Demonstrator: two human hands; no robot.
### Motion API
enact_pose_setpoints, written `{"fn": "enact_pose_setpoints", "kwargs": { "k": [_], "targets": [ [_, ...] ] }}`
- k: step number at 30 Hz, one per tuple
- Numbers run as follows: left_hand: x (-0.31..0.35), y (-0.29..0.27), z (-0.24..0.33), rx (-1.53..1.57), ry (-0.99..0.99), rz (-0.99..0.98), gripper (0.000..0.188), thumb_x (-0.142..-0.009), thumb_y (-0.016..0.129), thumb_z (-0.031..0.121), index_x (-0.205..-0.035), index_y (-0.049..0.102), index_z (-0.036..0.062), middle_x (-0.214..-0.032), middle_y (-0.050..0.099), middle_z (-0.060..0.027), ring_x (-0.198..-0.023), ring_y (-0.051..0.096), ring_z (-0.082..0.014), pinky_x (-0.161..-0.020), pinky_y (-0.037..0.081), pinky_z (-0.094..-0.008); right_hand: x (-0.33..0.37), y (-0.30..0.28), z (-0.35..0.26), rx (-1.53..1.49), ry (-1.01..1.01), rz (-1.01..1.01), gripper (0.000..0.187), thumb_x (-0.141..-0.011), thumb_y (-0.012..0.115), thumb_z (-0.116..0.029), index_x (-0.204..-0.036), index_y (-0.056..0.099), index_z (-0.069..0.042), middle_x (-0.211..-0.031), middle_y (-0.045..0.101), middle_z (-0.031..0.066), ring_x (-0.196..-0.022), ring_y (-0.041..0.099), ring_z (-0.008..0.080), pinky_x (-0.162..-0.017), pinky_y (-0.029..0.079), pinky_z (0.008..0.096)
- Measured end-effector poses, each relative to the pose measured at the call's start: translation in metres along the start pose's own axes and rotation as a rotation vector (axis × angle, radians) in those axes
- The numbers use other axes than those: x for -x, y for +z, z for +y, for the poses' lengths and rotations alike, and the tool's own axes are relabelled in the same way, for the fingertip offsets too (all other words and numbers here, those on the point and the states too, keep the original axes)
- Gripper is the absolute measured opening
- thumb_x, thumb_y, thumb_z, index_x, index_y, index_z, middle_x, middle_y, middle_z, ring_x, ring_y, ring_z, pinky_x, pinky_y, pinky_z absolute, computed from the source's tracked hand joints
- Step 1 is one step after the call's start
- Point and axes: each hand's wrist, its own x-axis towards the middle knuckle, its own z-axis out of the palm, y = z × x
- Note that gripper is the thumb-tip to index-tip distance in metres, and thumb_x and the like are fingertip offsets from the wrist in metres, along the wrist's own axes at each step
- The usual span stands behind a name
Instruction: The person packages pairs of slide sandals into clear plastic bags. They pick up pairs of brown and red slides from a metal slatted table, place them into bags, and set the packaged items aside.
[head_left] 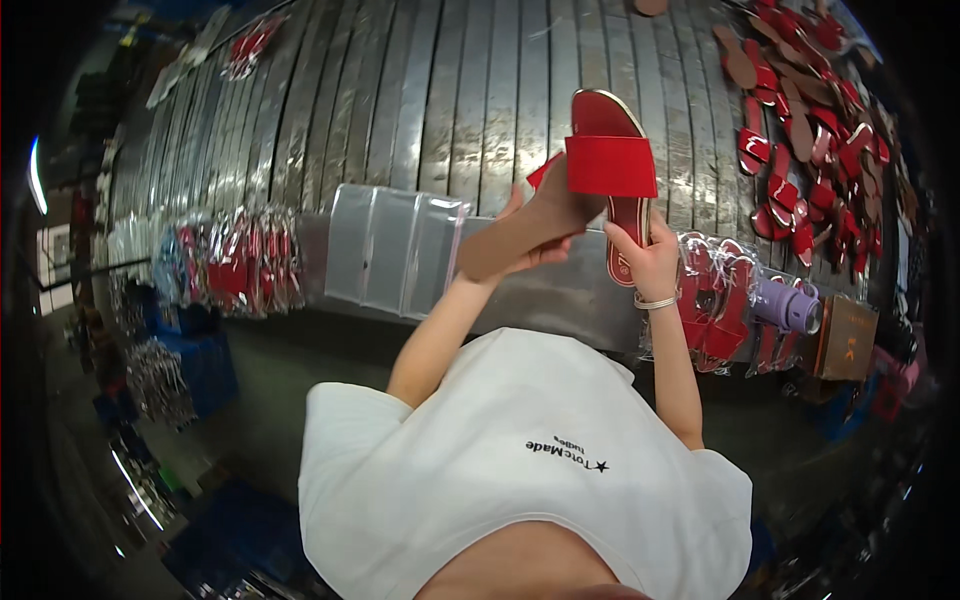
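Observation:
My right hand [650,258] grips a red slide sandal [610,165] by its heel end, thumb on the insole. Its wide red strap faces up and its toe points away from me. A second slide sandal [515,235] is in my left hand [541,255], turned so its brown sole shows, its heel towards my left wrist. Part of its red strap peeks out past the sole's far edge, and the two sandals overlap at the front. Flat clear plastic bags [395,250] lie at the table's near edge, just left of my left hand.
Loose red sandals [815,190] are heaped at the far right of the slatted metal table [400,110]. Bagged sandals [715,300], a purple tumbler [785,305] and a brown box [848,338] stand to my right. More bagged sandals [255,260] line the left edge, near blue bins [205,370].

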Motion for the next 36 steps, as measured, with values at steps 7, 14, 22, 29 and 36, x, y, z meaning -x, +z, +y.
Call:
{"fn": "enact_pose_setpoints", "kwargs": {
  "k": [7, 14, 22, 29, 36],
  "targets": [
    [0.025, -0.02, -0.028, -0.84, 1.036, 0.865, 0.056, -0.065, 0.06, -0.011, -0.116, 0.041, 0.0005, -0.107, 0.055, -0.0087, -0.099, 0.056, -0.0218, -0.084, 0.046, -0.0321, 0.03, 0.089, 0.018, -0.217, 0.182, -0.251, 0.03, -0.075, 0.074, -0.016, -0.095, 0.057, 0.0, -0.09, 0.059, 0.0042, -0.078, 0.056, 0.0093, -0.07, 0.046, 0.0233],
    [0.141, -0.135, 0.011, -1.508, 0.882, 0.799, 0.038, -0.079, 0.05, 0.003, -0.118, 0.05, 0.0035, -0.122, 0.054, -0.0147, -0.113, 0.052, -0.0238, -0.092, 0.042, -0.0334, 0.044, 0.123, 0.073, -0.134, 0.207, -0.483, 0.053, -0.072, 0.075, -0.033, -0.106, 0.051, 0.001, -0.09, 0.063, 0.0111, -0.078, 0.06, 0.0145, -0.072, 0.048, 0.0292],
    [0.162, -0.182, 0.013, -1.339, 0.928, 1.298, 0.012, -0.09, 0.05, 0.014, -0.096, 0.053, 0.0034, -0.103, 0.062, -0.0146, -0.105, 0.056, -0.0315, -0.093, 0.04, -0.0392, 0.055, 0.142, 0.085, 0.771, 0.254, -0.696, 0.07, -0.067, 0.067, -0.054, -0.112, 0.047, -0.004, -0.09, 0.064, 0.0225, -0.084, 0.062, 0.0386, -0.073, 0.049, 0.0429],
    [0.202, -0.107, 0.032, -1.873, 0.867, 0.925, 0.017, -0.085, 0.051, 0.011, -0.098, 0.056, 0.001, -0.107, 0.061, -0.0135, -0.106, 0.055, -0.0324, -0.093, 0.04, -0.0391, 0.065, 0.175, 0.076, 0.258, 0.216, -0.684, 0.064, -0.066, 0.067, -0.052, -0.104, 0.055, -0.001, -0.088, 0.064, 0.0232, -0.082, 0.062, 0.0384, -0.073, 0.048, 0.0422],
    [0.176, -0.208, 0.005, -1.69, 0.812, 1.053, 0.026, -0.087, 0.052, 0.015, -0.111, 0.055, 0.0077, -0.119, 0.056, -0.0102, -0.121, 0.044, -0.0308, -0.102, 0.03, -0.0423, 0.072, 0.111, 0.033, 0.384, 0.147, -0.431, 0.055, -0.071, 0.069, -0.046, -0.098, 0.051, -0.002, -0.085, 0.065, 0.0204, -0.078, 0.064, 0.0351, -0.068, 0.049, 0.0395]
  ]
}}
